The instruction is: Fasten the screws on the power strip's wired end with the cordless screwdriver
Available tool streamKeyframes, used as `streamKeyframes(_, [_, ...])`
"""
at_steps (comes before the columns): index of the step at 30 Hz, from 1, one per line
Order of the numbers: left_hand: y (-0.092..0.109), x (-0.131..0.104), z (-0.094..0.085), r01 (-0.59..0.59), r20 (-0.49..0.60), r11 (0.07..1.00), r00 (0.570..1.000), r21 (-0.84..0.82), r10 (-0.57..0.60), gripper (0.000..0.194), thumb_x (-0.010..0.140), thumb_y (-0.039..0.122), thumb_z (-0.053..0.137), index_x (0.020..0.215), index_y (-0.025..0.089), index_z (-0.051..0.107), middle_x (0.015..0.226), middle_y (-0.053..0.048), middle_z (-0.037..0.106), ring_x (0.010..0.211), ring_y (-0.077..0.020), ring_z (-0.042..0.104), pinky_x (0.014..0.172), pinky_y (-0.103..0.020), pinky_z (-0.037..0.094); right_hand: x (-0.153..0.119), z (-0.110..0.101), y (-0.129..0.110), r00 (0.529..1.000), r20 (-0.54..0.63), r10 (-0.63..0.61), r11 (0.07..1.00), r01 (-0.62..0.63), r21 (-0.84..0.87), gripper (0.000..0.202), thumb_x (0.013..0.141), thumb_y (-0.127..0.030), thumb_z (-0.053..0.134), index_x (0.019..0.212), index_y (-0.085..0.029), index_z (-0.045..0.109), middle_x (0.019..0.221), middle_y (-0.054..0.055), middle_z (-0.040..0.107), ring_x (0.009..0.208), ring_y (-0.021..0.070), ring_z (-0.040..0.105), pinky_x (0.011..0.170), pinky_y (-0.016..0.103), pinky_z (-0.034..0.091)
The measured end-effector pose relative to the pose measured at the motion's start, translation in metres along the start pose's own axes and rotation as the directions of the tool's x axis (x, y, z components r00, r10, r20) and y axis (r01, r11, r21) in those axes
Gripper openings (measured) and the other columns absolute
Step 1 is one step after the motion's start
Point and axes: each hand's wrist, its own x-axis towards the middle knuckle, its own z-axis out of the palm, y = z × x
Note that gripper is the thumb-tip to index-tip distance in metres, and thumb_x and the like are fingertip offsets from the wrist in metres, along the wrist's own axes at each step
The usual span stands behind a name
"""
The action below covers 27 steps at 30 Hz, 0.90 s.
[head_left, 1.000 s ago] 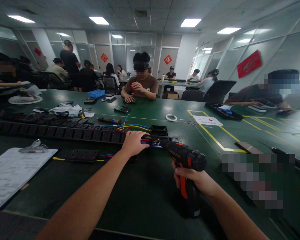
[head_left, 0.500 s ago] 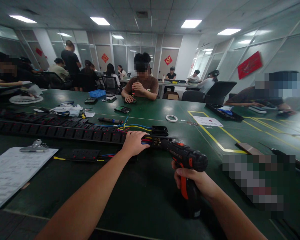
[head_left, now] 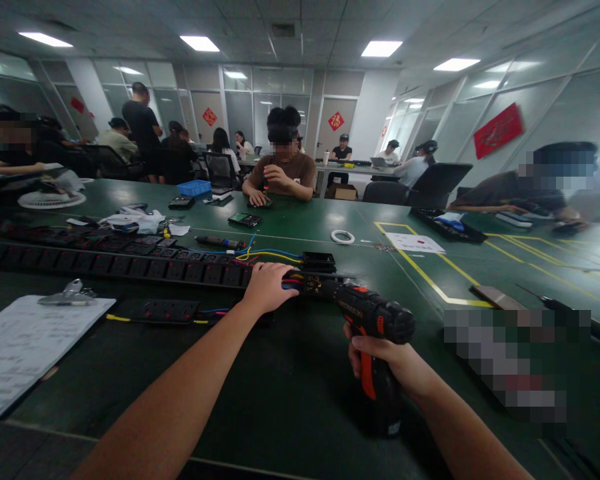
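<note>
2 hands work at a green table (head_left: 300, 400), head view: the left hand (head_left: 269, 285) presses down on the wired end of a long black power strip (head_left: 130, 265), fingers curled over its coloured wires (head_left: 270, 253). The right hand (head_left: 395, 363) is clenched around the grip of a black-and-orange cordless screwdriver (head_left: 373, 320), whose tip meets the strip end just beside the left hand; a clipboard (head_left: 25, 340) lies at far left.
</note>
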Motion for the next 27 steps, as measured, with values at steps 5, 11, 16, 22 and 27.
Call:
streamKeyframes(5, [-0.0023,0.0002,0.0027,0.001,-0.004,1.0,1.0,0.001,-0.001,0.057,0.083,0.055,0.076,0.133,0.03,0.065,0.141,-0.006,0.066,0.131,-0.0318,0.056,0.115,-0.05,0.03,-0.0003,-0.0007,0.0003,1.0,0.001,-0.007,1.0,0.007,-0.01,0.042,0.071,-0.047,0.084,0.094,-0.02,0.061,0.064,0.0,0.067,0.057,0.0179,0.062,0.056,0.03,0.048])
streamKeyframes(11, [-0.003,0.0002,0.0032,-0.003,-0.006,1.0,1.0,0.002,0.003,0.056,0.083,0.054,0.076,0.133,0.029,0.065,0.141,-0.006,0.066,0.132,-0.0316,0.056,0.115,-0.05,0.03,0.0012,-0.0013,-0.0001,1.0,0.021,-0.006,1.0,0.006,-0.002,0.043,0.071,-0.048,0.084,0.093,-0.02,0.06,0.063,-0.001,0.067,0.056,0.0176,0.061,0.056,0.03,0.048])
streamKeyframes(16, [-0.0028,0.0,0.0025,-0.004,-0.01,1.0,1.0,0.01,0.005,0.058,0.083,0.055,0.077,0.133,0.027,0.065,0.141,-0.007,0.066,0.131,-0.0313,0.056,0.115,-0.05,0.031,0.0015,-0.0018,-0.0002,1.0,0.03,-0.003,1.0,0.003,-0.023,0.042,0.073,-0.047,0.083,0.093,-0.02,0.059,0.063,0.0,0.068,0.057,0.0182,0.062,0.056,0.03,0.048])
streamKeyframes(22, [-0.0037,0.0004,0.0037,-0.004,-0.008,1.0,1.0,0.006,0.004,0.057,0.083,0.055,0.077,0.133,0.029,0.065,0.141,-0.006,0.066,0.132,-0.0318,0.056,0.115,-0.05,0.031,0.0,-0.0006,-0.0019,1.0,0.027,-0.002,1.0,0.003,-0.023,0.042,0.072,-0.047,0.083,0.093,-0.02,0.058,0.062,-0.001,0.068,0.056,0.0175,0.062,0.055,0.029,0.048])
streamKeyframes(27, [-0.0043,0.0006,0.0045,-0.012,-0.017,1.0,1.0,0.002,0.012,0.059,0.082,0.055,0.078,0.132,0.027,0.065,0.141,-0.007,0.066,0.131,-0.032,0.056,0.115,-0.05,0.03,0.0006,-0.0021,-0.0009,0.999,0.035,-0.007,0.999,0.008,-0.03,0.041,0.073,-0.047,0.082,0.092,-0.02,0.058,0.062,0.0,0.069,0.056,0.0175,0.063,0.056,0.029,0.049])
